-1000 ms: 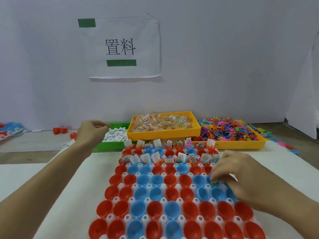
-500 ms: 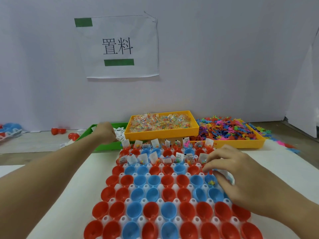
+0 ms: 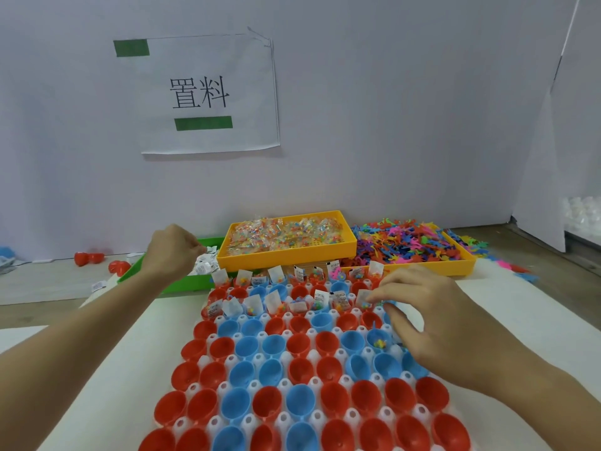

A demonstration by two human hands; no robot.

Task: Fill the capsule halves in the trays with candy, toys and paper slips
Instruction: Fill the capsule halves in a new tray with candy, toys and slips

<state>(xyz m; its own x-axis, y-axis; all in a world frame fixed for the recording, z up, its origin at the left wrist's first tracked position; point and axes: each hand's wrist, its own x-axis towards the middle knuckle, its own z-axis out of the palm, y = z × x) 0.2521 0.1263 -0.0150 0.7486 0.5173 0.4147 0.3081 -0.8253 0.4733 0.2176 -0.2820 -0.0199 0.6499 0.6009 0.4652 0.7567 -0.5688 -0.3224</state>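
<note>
The red and blue plastic capsule halves (image 3: 294,362) sat mouth-up in a white moulded tray (image 3: 313,382) on the pale table (image 3: 107,379) in front of me. Only the two far rows held paper slips and candy; one blue half (image 3: 379,340) in the fourth row showed a few coloured sweets, and the near rows looked bare.

My right hand (image 3: 435,320) hovered over the tray's right side, fingers loosely spread and curved downward, thumb and forefinger close together near the second row. I could not tell whether they pinched anything. My left hand (image 3: 170,252) was curled into a loose fist above the green plastic tray of white paper slips (image 3: 203,263); whether a slip was caught in it I could not tell either.

Behind lay the orange plastic tray of wrapped candy packets (image 3: 286,239), propped over its neighbours, and further right the orange tray heaped with bright flat plastic toys (image 3: 413,245), some spilled past its rim.

I judged the main risk was my right palm brushing the light halves beneath it and tipping them out of their sockets, or knocking the upright slips flat. The left hand could lift several slips stuck together, so one half got two. With both hands working apart, I might also have skipped a half unnoticed.
</note>
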